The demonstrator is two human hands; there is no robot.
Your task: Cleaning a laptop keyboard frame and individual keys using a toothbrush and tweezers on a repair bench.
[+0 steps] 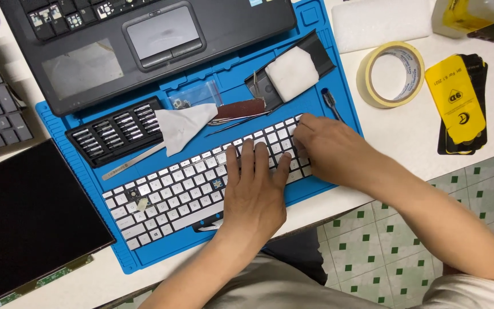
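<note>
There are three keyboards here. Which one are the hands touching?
The white keyboard lying on the blue mat. Both the left hand and the right hand rest on its keys. The other two keyboards are black and untouched.

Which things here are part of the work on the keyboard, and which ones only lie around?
In use:
white keyboard
left hand
right hand
blue work mat

Lying about:
tape roll
bit set
black laptop
yellow packet
loose screen panel
</note>
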